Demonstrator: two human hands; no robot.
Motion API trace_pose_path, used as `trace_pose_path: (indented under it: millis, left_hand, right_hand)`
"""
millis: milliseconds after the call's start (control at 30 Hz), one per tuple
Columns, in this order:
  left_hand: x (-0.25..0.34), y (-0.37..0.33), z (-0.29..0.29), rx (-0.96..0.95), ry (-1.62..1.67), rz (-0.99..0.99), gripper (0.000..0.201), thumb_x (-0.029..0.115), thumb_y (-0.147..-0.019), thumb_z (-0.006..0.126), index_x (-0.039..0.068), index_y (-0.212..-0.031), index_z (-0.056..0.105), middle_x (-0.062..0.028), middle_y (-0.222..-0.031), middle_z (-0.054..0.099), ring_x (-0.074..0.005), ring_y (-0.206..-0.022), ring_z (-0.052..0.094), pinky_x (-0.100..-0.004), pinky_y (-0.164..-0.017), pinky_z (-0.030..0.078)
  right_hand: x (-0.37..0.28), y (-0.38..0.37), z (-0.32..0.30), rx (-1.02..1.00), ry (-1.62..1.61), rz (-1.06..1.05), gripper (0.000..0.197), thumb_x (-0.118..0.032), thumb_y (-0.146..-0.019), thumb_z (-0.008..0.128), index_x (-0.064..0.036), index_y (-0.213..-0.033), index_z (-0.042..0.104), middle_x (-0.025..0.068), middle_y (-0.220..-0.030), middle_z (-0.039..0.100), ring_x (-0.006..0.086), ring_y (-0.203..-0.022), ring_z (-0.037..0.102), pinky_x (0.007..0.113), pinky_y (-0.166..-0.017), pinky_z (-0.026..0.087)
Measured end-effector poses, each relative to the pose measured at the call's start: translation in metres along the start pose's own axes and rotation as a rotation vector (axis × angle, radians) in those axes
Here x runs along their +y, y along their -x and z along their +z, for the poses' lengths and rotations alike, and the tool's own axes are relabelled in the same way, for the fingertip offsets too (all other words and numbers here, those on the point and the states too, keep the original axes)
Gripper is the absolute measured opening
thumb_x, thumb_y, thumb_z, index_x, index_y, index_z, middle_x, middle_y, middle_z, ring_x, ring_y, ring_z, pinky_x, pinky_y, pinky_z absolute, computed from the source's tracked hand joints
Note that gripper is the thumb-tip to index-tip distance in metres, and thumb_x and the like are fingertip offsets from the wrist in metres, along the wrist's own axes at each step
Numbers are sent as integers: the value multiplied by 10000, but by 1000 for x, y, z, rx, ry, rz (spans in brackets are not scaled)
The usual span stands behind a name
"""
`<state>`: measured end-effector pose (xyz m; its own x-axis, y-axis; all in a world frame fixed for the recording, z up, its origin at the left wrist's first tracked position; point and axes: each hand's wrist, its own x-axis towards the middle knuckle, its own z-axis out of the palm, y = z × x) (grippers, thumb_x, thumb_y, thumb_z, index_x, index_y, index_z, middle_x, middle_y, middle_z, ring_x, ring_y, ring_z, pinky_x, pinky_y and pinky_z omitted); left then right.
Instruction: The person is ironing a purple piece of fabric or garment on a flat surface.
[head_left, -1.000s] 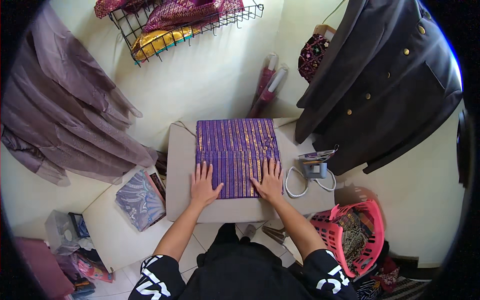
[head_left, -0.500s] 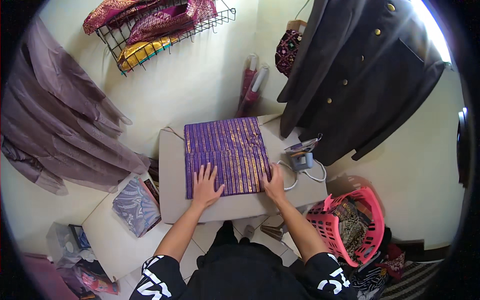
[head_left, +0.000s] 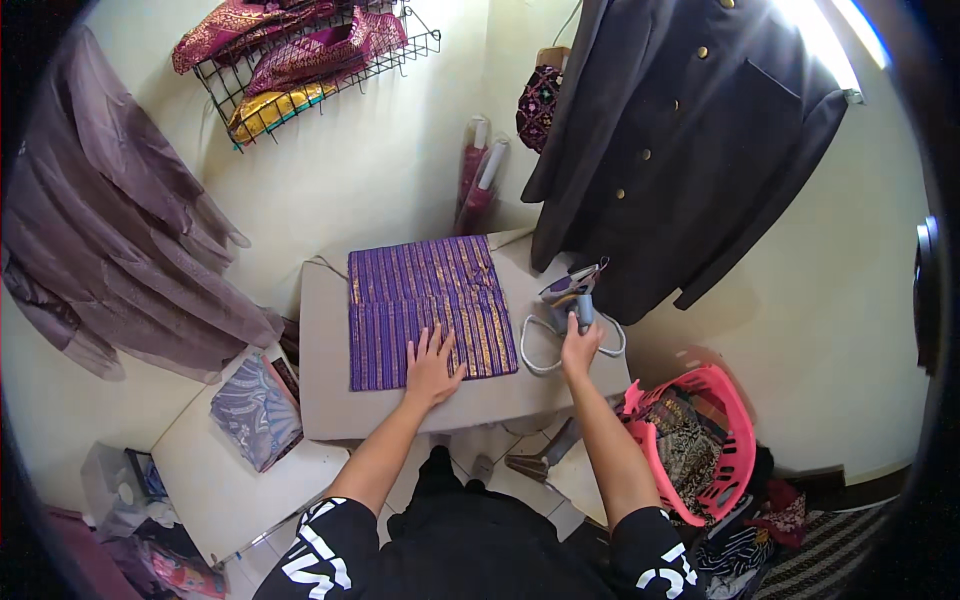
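Observation:
A folded purple cloth with gold stripes lies flat on a padded grey-beige ironing table. My left hand rests on the cloth's near part, palm down with fingers spread. To the right of the cloth, my right hand is closed around the handle of a grey-blue clothes iron. The iron stands at the table's right side, its soleplate tilted up and away from me. Its pale braided cord loops on the table around my right hand.
A dark jacket with gold buttons hangs close behind the iron. At right stands a pink laundry basket full of clothes. A mauve garment hangs at left, above a white side table with a folded patterned cloth.
My right hand has left the cloth's right edge and moved right onto the iron's handle. My left hand has slid a little rightward on the cloth. The whole view has shifted slightly.

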<state>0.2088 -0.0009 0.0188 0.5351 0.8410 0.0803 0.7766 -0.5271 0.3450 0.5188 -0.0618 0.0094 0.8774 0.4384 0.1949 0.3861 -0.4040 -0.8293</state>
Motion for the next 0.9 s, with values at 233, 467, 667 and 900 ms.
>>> trace_pose_path:
  millis: [233,467,667,900]
  left_hand:
    - [-15,17,-13,3,-46,-59,770,490,-927,575,148,-1581,357,-153,-1655,282,-359,-1527,246,-600,-1224,163]
    - [-44,13,-22,20,5,-65,748,405,-933,569,132,-1587,332,-157,-1651,286,-357,-1535,231,-616,-1221,156]
    - [-62,-11,-19,-14,25,40,727,352,-941,571,123,-1586,325,-150,-1655,273,-352,-1542,211,-613,-1227,147]
    - [-81,-21,-12,-97,-9,77,783,409,-927,594,147,-1602,297,-128,-1665,260,-333,-1546,207,-583,-1235,164]
  right_hand:
    - [-72,-38,-22,-190,-62,-245,362,-339,-956,681,20,-974,643,187,-733,637,287,-672,633,446,-653,468]
    - [-124,15,4,-542,120,-342,408,-355,-936,610,38,-1043,641,308,-967,684,484,-940,662,537,-805,506]
    - [-111,88,71,-722,75,-332,408,-368,-948,615,30,-1022,674,303,-947,685,476,-929,671,511,-825,522]
    - [-132,113,88,-824,229,-220,421,-326,-948,633,78,-1067,628,330,-976,681,510,-948,656,562,-847,513]
